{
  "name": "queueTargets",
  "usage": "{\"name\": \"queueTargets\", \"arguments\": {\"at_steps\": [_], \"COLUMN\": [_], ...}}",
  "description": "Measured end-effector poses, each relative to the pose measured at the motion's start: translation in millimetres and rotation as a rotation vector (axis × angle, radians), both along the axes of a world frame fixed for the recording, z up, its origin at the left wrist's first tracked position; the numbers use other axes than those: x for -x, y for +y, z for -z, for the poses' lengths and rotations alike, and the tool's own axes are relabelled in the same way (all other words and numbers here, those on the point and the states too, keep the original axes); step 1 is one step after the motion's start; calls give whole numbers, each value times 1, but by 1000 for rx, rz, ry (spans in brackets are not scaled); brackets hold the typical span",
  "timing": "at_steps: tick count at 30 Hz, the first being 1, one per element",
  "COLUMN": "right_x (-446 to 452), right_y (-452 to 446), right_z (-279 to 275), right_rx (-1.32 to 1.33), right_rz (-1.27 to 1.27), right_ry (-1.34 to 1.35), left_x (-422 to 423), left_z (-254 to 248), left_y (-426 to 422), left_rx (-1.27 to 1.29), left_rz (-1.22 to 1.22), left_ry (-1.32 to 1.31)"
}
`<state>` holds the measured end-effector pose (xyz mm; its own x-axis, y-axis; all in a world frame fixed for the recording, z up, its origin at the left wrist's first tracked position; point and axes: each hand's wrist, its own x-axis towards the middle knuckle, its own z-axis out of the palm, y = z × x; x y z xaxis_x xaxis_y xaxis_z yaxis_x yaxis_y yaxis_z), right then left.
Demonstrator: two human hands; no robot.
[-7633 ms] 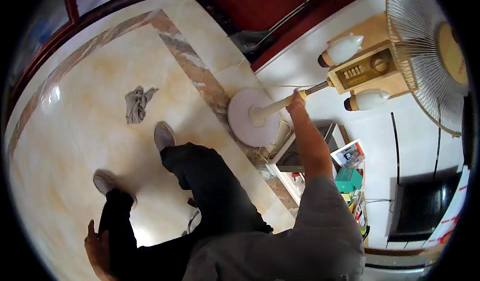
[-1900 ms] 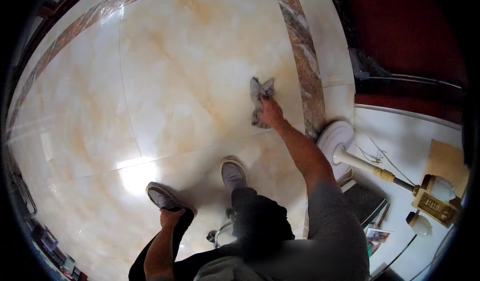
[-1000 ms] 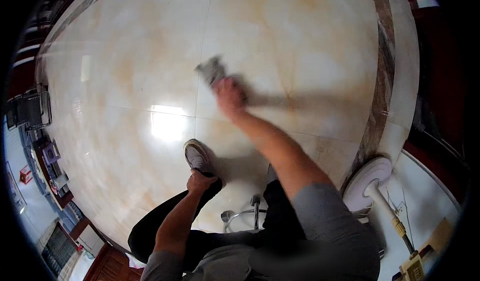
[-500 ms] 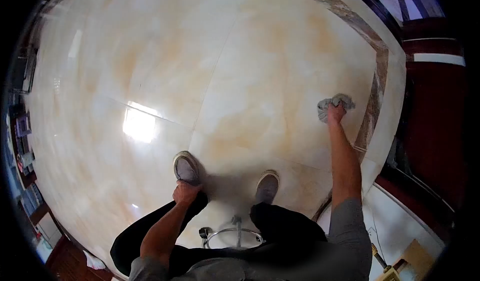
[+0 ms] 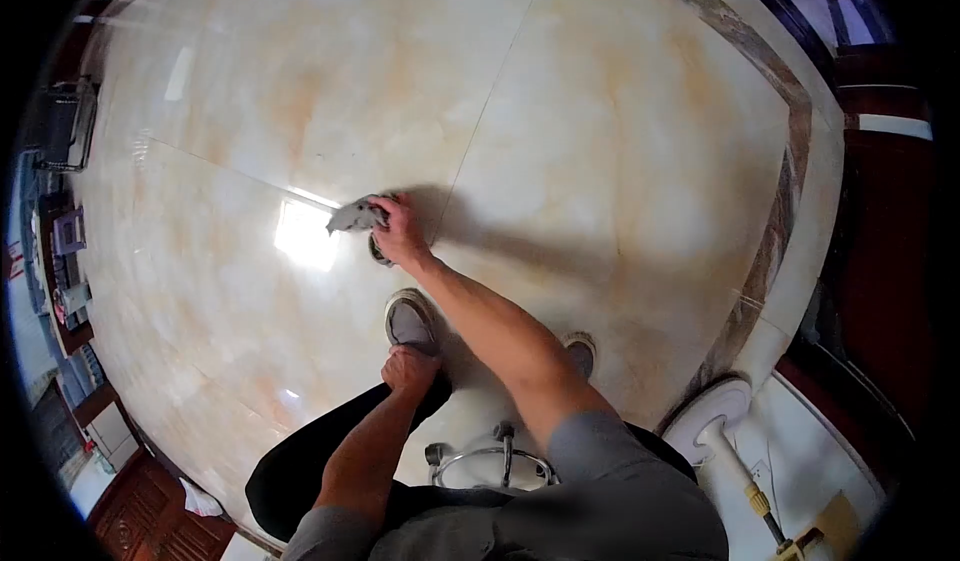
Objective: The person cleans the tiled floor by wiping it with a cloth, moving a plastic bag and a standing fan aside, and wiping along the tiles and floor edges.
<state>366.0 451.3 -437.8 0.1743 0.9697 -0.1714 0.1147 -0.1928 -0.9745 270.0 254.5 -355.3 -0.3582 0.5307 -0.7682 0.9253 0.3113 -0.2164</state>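
Observation:
My right hand (image 5: 402, 231) is closed on a crumpled grey cloth (image 5: 357, 215), held out in front of my left shoe. The cloth's dark folds hang partly behind the fingers, beside a bright reflection on the glossy marbled floor (image 5: 560, 161). A shadow stretches to the right from the hand across the tiles. My left hand (image 5: 410, 367) is closed at the top of my grey left shoe (image 5: 410, 323), by the ankle; what its fingers hold, if anything, is hidden. My right shoe (image 5: 580, 351) shows partly behind the right forearm.
Under me stands a stool with a chrome ring base (image 5: 492, 451) and casters. At the lower right is a white disc-ended pole (image 5: 722, 436). Dark red furniture (image 5: 885, 261) lines the right, shelves (image 5: 65, 291) the left. A brown stone border (image 5: 780, 231) runs along the floor.
My right hand has swung from the far right of the floor to the left with the cloth, now in front of my left shoe. My left hand stays at that shoe. The view has shifted slightly.

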Motion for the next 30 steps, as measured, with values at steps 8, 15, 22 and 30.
{"name": "queueTargets", "arguments": {"at_steps": [8, 15, 22, 30], "right_x": [-378, -563, -480, -273], "right_y": [-237, -551, -518, -258], "right_z": [97, -34, 109, 81], "right_rx": [550, 600, 822, 101], "right_rz": [244, 1081, 1067, 353], "right_ry": [592, -462, -996, -543], "left_x": [3, -9, -24, -5], "left_z": [15, 31, 44, 64], "left_y": [-15, -25, -13, -8], "left_rx": [68, -38, -94, -63], "left_rz": [76, 216, 254, 253], "left_ry": [-22, -115, -65, -34]}}
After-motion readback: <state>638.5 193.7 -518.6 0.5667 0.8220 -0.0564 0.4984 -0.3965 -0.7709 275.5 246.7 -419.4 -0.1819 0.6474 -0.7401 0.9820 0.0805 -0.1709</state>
